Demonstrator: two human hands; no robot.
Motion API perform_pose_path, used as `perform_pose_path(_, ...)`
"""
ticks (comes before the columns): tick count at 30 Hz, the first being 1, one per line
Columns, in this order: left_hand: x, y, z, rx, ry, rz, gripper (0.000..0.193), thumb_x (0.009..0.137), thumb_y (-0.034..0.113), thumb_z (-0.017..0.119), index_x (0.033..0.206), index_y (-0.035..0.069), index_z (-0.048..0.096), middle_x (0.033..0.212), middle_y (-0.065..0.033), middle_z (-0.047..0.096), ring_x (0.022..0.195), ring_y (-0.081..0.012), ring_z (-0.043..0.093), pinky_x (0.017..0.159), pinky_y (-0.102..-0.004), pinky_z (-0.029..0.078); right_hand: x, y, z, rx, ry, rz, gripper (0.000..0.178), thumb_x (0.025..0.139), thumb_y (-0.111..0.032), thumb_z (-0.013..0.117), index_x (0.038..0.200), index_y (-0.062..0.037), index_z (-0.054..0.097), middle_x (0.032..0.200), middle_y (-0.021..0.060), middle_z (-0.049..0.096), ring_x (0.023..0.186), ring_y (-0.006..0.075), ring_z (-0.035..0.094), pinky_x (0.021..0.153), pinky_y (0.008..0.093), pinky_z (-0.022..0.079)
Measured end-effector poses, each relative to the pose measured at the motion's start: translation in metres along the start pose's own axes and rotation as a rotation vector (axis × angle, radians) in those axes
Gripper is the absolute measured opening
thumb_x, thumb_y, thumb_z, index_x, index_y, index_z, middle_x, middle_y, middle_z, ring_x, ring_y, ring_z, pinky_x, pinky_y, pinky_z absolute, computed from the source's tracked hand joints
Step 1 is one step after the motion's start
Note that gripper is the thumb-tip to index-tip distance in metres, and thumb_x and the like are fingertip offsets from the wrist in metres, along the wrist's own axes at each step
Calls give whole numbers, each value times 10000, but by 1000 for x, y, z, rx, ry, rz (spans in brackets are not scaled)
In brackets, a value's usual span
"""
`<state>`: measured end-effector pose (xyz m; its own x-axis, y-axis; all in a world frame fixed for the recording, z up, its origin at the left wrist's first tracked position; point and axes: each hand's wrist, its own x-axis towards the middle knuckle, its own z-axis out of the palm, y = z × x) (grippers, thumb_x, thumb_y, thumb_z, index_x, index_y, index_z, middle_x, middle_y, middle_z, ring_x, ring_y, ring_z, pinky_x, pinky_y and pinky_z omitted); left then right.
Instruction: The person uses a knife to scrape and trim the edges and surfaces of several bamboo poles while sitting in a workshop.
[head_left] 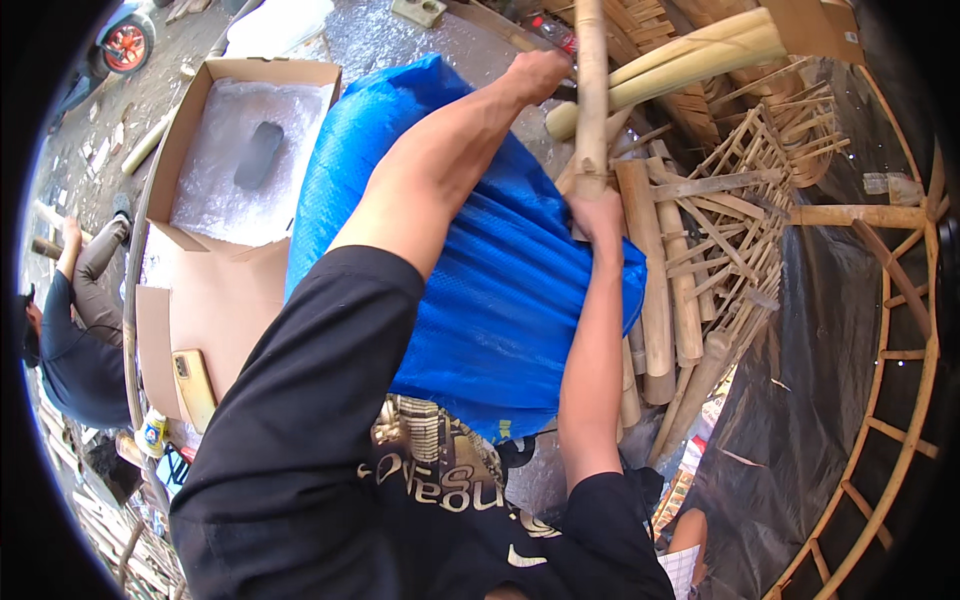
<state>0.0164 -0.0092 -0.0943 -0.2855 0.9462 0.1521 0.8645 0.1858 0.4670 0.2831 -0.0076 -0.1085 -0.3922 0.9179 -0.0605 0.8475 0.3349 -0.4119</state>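
Note:
An upright-looking bamboo pole runs from the top edge down to my right hand, whose fingers are closed around its near end. My left hand is a fist on the left side of the pole, farther from me. Something dark shows by its fingers, but what it grips is mostly hidden. Under both arms a blue tarp is spread over my lap. Right of the pole lie thick pale bamboo lengths, pointing away to the upper right.
Bamboo pieces and a slatted frame are piled on the right. On the left stands an open cardboard box holding a dark oblong thing; a gold phone lies nearby. Another person sits at far left. A curved bamboo railing borders the right.

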Motion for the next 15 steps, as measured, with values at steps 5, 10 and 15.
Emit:
perform_pose_path(5,-6,-9,5,92,-36,0,230,848,61,649,1040,120,761,1031,-134,752,985,-325,736,797,-443,600,-9,-11,8,100,-67,94,476,701,-274,791,1048,45,728,1012,290,725,1020,407,713,891,457,557)
perform_pose_path(10,-1,-1,-1,127,14,18,215,857,86,651,1041,75,762,1104,-150,744,1039,-325,727,836,-440,599,-30,-13,12,175,191,-35,446,708,-235,798,1034,50,690,977,279,728,953,429,716,856,480,553)
perform_pose_path(15,-1,12,2,175,16,79,194,797,102,682,968,74,769,1022,-146,753,985,-327,734,793,-443,602,-38,-34,-3,415,571,-349,398,733,-132,752,1062,57,634,922,238,718,889,387,731,780,459,558)
